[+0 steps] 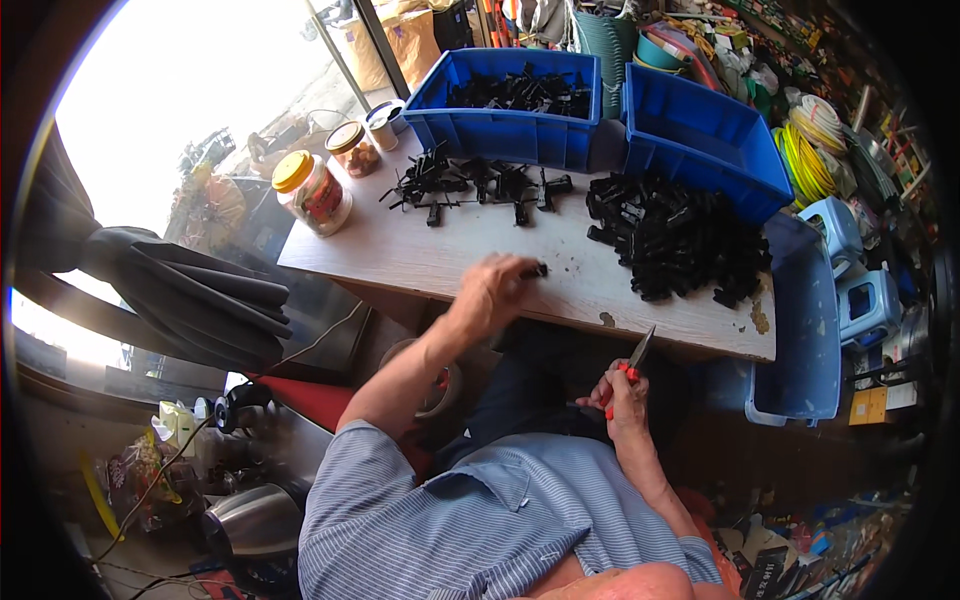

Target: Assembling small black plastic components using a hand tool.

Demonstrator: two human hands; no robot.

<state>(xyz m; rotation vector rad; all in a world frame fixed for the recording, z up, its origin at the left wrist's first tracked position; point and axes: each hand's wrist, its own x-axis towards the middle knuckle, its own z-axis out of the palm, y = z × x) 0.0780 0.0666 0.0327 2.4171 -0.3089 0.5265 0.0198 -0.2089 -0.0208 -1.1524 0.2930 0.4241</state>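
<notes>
Over the near edge of the table, my left hand [495, 290] is closed, its fingertips at a small black plastic part [541, 270]; the fingers cover much of it. My right hand [625, 398] is lower, in front of the table edge, wrapped round red-handled pliers [640, 352] whose pointed metal jaws tilt up toward the tabletop. A large heap of black plastic parts [680, 235] lies on the table to the right. Smaller black parts with thin sprues [430, 180] lie farther back, left of it.
A blue crate [500, 132] at the back holds more black parts. Beside it tilts another blue crate [700, 170]. Jars [315, 195] stand at the table's left end. A blue bin [800, 370] and stools [868, 305] are right of the table [390, 245].
</notes>
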